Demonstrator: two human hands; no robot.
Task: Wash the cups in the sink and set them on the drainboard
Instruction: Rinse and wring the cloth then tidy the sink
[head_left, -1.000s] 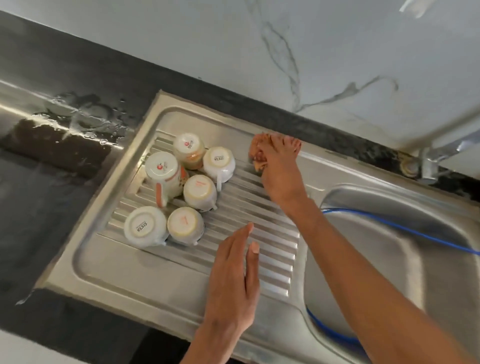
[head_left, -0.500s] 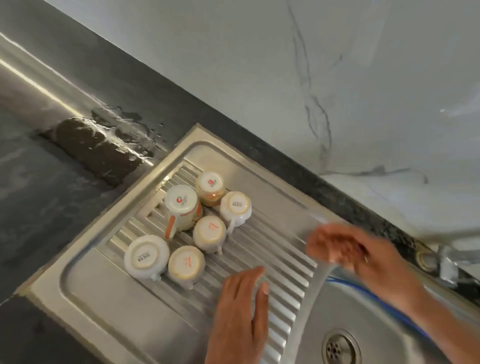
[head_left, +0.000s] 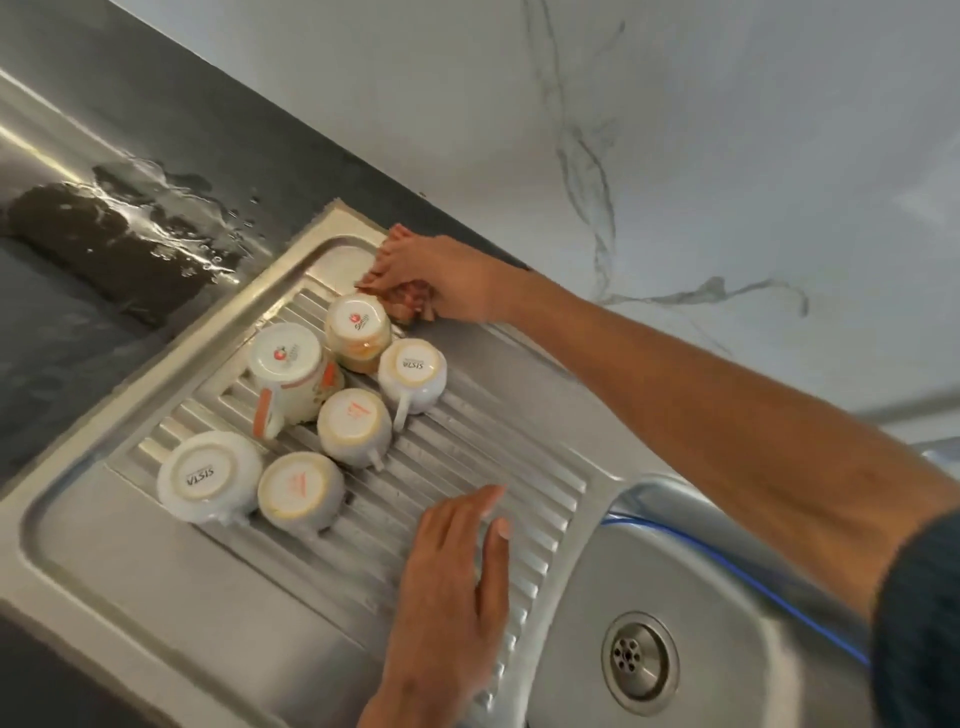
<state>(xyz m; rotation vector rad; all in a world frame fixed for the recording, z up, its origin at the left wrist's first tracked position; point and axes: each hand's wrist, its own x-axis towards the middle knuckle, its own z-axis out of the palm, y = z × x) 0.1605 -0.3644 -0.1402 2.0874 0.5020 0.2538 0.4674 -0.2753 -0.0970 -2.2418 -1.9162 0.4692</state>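
On the far left, a puddle of water shines on the dark counter. Next to it starts the shiny metal drainboard with its long grooves.

Six cups stand upside down on the grooves, close together. At the front left is a white cup with "SISTA" on its bottom. Just beside it is a cup with a red mark. Behind these is a tall mug with an orange handle. Next come a small cup, a yellowish cup at the back and another white cup with a handle.

The right hand reaches across to the back edge of the drainboard, just behind the yellowish cup. Its fingers are bent around a reddish brown thing. It is too blurry to tell what that thing is.

The left hand lies flat on the grooves at the front. Its fingers are straight and hold nothing.

To the right is the sink, with a round drain at the bottom. A thin blue line runs along the sink's side. Behind it all is a white wall with grey streaks.
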